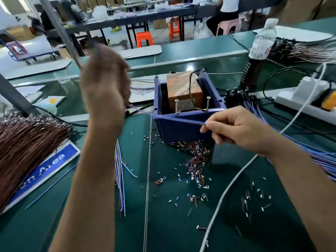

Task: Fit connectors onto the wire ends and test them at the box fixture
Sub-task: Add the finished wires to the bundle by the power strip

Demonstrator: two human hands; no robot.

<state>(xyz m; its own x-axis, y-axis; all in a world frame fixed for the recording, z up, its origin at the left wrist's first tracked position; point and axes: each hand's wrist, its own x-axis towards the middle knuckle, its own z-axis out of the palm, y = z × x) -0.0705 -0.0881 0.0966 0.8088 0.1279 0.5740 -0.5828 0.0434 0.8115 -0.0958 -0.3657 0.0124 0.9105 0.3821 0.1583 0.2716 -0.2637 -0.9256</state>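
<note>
A blue box fixture stands mid-table, holding a brown block and two upright screws. My right hand pinches a thin blue wire that runs along the box's front rim toward the screws. My left hand is raised and blurred left of the box, gripping wires; a blue strand leads from it toward the box. Loose small connectors lie scattered on the green mat in front of the box.
A brown wire bundle lies at the left over a blue sign. Blue wires lie under my left forearm, more at the right. A white cable, a power strip and a water bottle are at the right.
</note>
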